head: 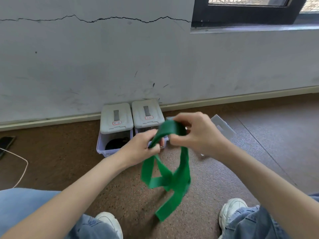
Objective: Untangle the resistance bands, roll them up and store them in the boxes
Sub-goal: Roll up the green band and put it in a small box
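A green resistance band (170, 178) hangs in twisted loops between my two hands above the floor, its loose end dangling near my shoes. My left hand (140, 149) pinches one strand of the band. My right hand (196, 133) grips the top of the band, a little higher and to the right. Behind the hands, two lidded clear boxes stand against the wall: the left box (110, 135) holds something dark, and the right box (148, 116) is partly hidden by my hands.
A loose translucent lid (222, 126) lies on the floor behind my right hand. A phone (6, 143) and a white cable (23, 169) lie at the far left. My knees and white shoes (110, 221) frame the brown floor below.
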